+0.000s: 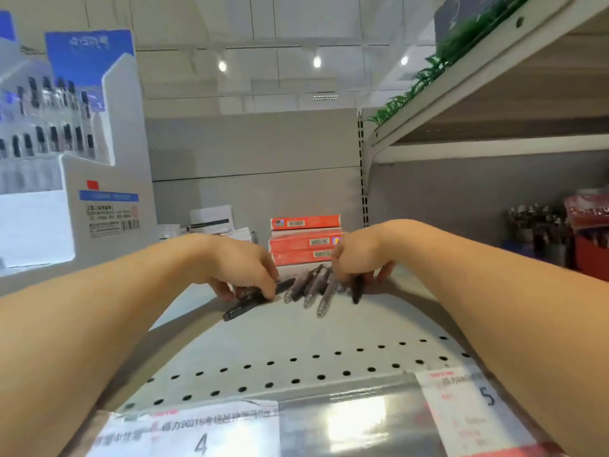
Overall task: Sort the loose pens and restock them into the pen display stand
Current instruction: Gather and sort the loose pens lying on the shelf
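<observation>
We log a grey metal shelf point(296, 344) with two rows of round holes along its front edge; bare surface lies between that edge and the pens, and more to the left of them. Loose pens point(313, 288) lie fanned mid-shelf, translucent smoky barrels with dark ends. Our left hand point(244, 268) curls its fingers onto a dark pen point(250, 301) lying aslant, pinching it. Our right hand point(359, 262) curls over the far ends of the pens; we cannot tell whether it grips any, as the fingertips hide the contact. Behind stands a stack of three flat red boxes point(304, 240), partly masked by the right hand. The white-and-blue pen display stand point(75, 143) rises at left, blurred, its near side cut off. Price labels point(197, 430) sit under glossy plastic at the front.
</observation>
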Demonstrator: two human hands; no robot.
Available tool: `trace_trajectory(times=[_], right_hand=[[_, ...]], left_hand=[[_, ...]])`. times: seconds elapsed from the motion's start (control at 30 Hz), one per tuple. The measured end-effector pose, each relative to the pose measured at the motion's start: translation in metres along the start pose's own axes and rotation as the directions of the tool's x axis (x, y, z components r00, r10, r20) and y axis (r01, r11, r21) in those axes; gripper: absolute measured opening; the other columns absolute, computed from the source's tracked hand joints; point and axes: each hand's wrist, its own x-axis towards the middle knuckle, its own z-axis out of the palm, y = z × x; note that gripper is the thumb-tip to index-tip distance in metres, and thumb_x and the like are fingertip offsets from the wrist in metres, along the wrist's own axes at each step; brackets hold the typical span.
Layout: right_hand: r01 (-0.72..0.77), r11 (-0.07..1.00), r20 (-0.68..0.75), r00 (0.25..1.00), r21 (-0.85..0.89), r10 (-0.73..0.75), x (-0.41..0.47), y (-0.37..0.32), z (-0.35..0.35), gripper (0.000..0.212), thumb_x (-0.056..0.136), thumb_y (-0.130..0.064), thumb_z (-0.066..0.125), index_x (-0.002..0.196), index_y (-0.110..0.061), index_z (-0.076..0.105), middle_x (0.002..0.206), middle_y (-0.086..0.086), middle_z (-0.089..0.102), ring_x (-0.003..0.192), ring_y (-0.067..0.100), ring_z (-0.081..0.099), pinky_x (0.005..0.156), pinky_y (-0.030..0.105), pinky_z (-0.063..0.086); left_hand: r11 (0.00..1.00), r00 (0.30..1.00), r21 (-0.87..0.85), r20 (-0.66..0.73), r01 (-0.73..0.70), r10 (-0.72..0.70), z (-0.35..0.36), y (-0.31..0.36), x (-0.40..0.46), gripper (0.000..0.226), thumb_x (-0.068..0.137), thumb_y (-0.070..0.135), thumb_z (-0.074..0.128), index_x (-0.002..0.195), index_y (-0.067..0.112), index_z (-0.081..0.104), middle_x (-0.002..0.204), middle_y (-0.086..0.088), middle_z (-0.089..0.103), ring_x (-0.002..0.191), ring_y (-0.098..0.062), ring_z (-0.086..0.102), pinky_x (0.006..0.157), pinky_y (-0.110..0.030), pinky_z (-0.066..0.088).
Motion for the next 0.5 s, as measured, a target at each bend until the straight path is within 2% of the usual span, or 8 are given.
trace_trajectory(times=[0.07, 0.13, 0.17, 0.23, 0.3, 0.37, 0.43, 0.5], right_hand=[[0.006, 0.997, -0.021, 1.000, 0.070, -0.004, 0.004, 0.006, 0.003, 0.006, 0.092, -0.025, 0.062, 0.093, -0.021, 0.066, 0.093, 0.005, 0.068, 0.078, 0.021, 0.064, 0.076, 0.036, 0.059], [0.000, 0.992, -0.036, 0.999, 0.125, 0.004, 0.005, 0.010, 0.005, 0.007, 0.091, -0.028, 0.064, 0.084, -0.026, 0.063, 0.093, 0.001, 0.067, 0.076, 0.018, 0.062, 0.068, 0.030, 0.056], [0.005, 0.993, -0.084, 0.996, 0.122, 0.006, 0.007, 0.013, 0.004, 0.009, 0.093, -0.031, 0.063, 0.085, -0.027, 0.063, 0.093, 0.001, 0.066, 0.075, 0.016, 0.061, 0.064, 0.028, 0.053], [0.040, 0.989, -0.226, 0.974, 0.144, -0.007, 0.009, 0.013, 0.001, 0.020, 0.097, -0.042, 0.057, 0.086, -0.027, 0.064, 0.082, -0.001, 0.062, 0.069, 0.015, 0.056, 0.057, 0.026, 0.047], [0.099, 0.935, -0.325, 0.945, 0.341, 0.018, 0.009, 0.009, -0.003, 0.040, 0.098, -0.054, 0.053, 0.080, -0.022, 0.069, 0.067, -0.002, 0.056, 0.061, 0.015, 0.051, 0.054, 0.026, 0.043], [0.133, 0.816, -0.313, 0.948, 0.563, 0.062, 0.005, 0.005, -0.006, 0.057, 0.094, -0.066, 0.050, 0.071, -0.020, 0.075, 0.061, -0.004, 0.053, 0.057, 0.014, 0.049, 0.055, 0.026, 0.041], [0.153, 0.739, -0.293, 0.954, 0.656, 0.062, -0.001, 0.003, -0.004, 0.059, 0.091, -0.070, 0.050, 0.078, -0.020, 0.078, 0.062, -0.006, 0.051, 0.053, 0.011, 0.048, 0.055, 0.026, 0.040], [0.228, 0.664, -0.335, 0.942, 0.712, 0.036, -0.007, 0.003, -0.001, 0.046, 0.095, -0.058, 0.056, 0.082, -0.018, 0.073, 0.062, -0.007, 0.050, 0.051, 0.009, 0.047, 0.053, 0.025, 0.039]], left_hand=[[0.998, 0.999, -0.048, 0.002, -0.048, 0.048, -0.005, -0.007, -0.001, 0.035, 0.083, 0.028, 0.076, 0.116, 0.029, 0.066, 0.077, 0.005, 0.064, 0.063, -0.011, 0.057, 0.051, -0.018, 0.049], [0.990, 0.993, -0.086, -0.051, -0.110, 0.106, -0.008, -0.009, -0.004, 0.029, 0.084, 0.022, 0.075, 0.113, 0.021, 0.069, 0.060, 0.008, 0.062, 0.049, -0.008, 0.050, 0.047, -0.018, 0.044], [0.985, 0.986, -0.098, -0.097, -0.145, 0.135, -0.012, -0.009, -0.004, 0.028, 0.085, 0.020, 0.073, 0.113, 0.018, 0.069, 0.058, 0.009, 0.062, 0.046, -0.007, 0.048, 0.045, -0.018, 0.042], [0.969, 0.964, -0.139, -0.199, -0.206, 0.176, -0.017, -0.008, -0.007, 0.023, 0.087, 0.017, 0.071, 0.110, 0.018, 0.069, 0.062, 0.007, 0.066, 0.044, -0.007, 0.047, 0.043, -0.019, 0.041], [0.944, 0.932, -0.207, -0.311, -0.257, 0.186, -0.020, -0.005, -0.012, 0.016, 0.089, 0.016, 0.070, 0.104, 0.019, 0.071, 0.066, 0.005, 0.070, 0.044, -0.008, 0.048, 0.042, -0.019, 0.041], [0.881, 0.900, -0.329, -0.385, -0.339, 0.203, -0.022, -0.001, -0.018, 0.015, 0.092, 0.017, 0.068, 0.106, 0.022, 0.070, 0.072, 0.003, 0.074, 0.046, -0.008, 0.053, 0.043, -0.018, 0.045], [0.801, 0.882, -0.407, -0.362, -0.439, 0.300, -0.018, 0.009, -0.025, 0.021, 0.093, 0.018, 0.067, 0.113, 0.025, 0.064, 0.080, -0.002, 0.077, 0.054, -0.010, 0.063, 0.048, -0.019, 0.051], [0.768, 0.855, -0.382, -0.305, -0.514, 0.420, -0.008, 0.022, -0.030, 0.021, 0.093, 0.019, 0.067, 0.113, 0.026, 0.063, 0.084, -0.007, 0.077, 0.063, -0.013, 0.070, 0.053, -0.021, 0.054]])
